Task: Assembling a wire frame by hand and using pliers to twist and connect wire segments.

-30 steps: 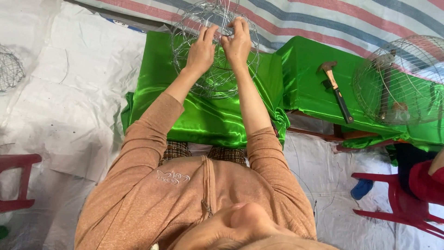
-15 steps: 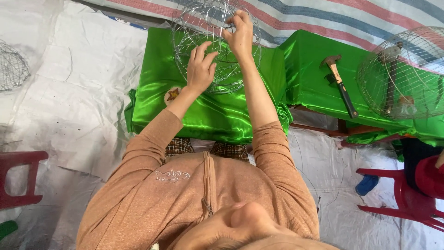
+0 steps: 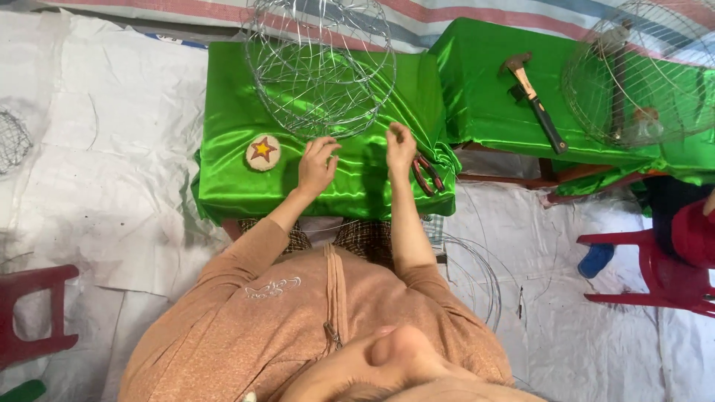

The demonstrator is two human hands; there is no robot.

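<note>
The round basket of thin silver wire [image 3: 320, 67] sits at the far edge of the green-satin-draped desk [image 3: 238, 179]. It looks light, springy and easily bent, so its thicker rim seems the safest hold. The left hand [image 3: 316, 165] rests just short of it with fingers loosely spread; the right hand [image 3: 400, 145] has its fingers pinched together, perhaps on a wire strand, beside red-handled pliers [image 3: 426, 175]. A round tan patch with a red-and-yellow star [image 3: 262, 152] lies near the left edge.
</note>
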